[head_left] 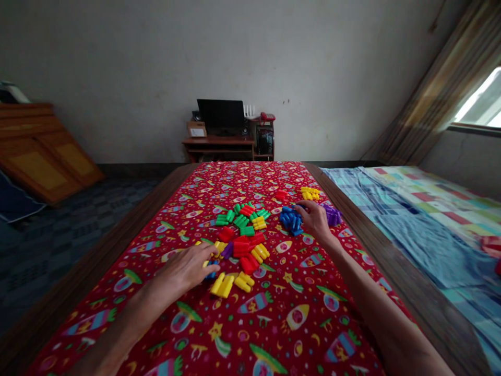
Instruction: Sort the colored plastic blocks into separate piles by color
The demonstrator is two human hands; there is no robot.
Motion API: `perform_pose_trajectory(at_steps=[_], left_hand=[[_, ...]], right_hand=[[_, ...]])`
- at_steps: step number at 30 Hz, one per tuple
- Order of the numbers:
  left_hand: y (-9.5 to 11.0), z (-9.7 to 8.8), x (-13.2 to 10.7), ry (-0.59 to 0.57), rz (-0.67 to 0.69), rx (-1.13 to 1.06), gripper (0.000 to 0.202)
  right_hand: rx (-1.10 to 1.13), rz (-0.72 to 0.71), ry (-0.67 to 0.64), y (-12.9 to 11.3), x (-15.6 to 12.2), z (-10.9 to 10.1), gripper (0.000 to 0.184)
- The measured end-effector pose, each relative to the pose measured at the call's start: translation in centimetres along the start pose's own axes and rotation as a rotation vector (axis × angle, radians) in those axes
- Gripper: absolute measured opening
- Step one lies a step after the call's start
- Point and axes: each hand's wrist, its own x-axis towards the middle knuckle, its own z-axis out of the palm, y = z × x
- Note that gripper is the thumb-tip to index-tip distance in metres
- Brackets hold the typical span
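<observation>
R hand [314, 215]: curls in btwn 3 & 4 o'c of mid-view, thumb & index pinching a dark blue blk [300, 205] at far edge of blue pile.
L hand [190, 263]: reaches in btwn 7 & 8 o'c, thumb spread from fingers, over yellow blks [220, 247] & small blue blk [212, 272]; can't tell if touching.
Blue pile [290, 222]: sits at 4 o'c, just beside R hand.
Purple pile [332, 215]: at R hand's 3 o'c, partly hidden by it.
Far yellow pile [310, 194]: at R hand's 12 o'c; red group [281, 195] at its 10.
Green blks [241, 222]: clustered at 6 o'c, nr mid-view, w/ some red & yellow.
Red blks [241, 247]: also at 6 o'c, lower, beside purple blk [227, 250].
Near yellow blks [223, 285]: at L hand's 4 o'c.
Cloth [289, 303]: red, rocket print, over wooden table [426, 292].
Room: desk [219, 141] w/ monitor [222, 116] approx 11 o'c; cupboard [47, 146] at 9; checked bedding [442, 193] at 3.
</observation>
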Motion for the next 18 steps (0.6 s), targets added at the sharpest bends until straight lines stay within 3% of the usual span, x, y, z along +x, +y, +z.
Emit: perform_pose_trajectory(at_steps=[5,9,14,18], left_hand=[[0.6,0.7,-0.4,-0.057,0.037,0.08,0.037],[0.7,1.5,-0.6,-0.114,0.029,0.128,0.041],[0.1,1.8,-0.2,-0.056,0.162,-0.016,0.044],[0.5,0.8,0.8,0.021,0.068,-0.223,0.038]], right_hand=[[-0.041,-0.042,-0.033,2.1,-0.3,1.6,0.027],[-0.145,-0.097,-0.074,2.3,-0.5,1.4,0.028],[-0.191,-0.114,-0.075,1.6,0.1,-0.1,0.028],[-0.167,-0.073,-0.079,0.3,0.2,-0.7,0.027]])
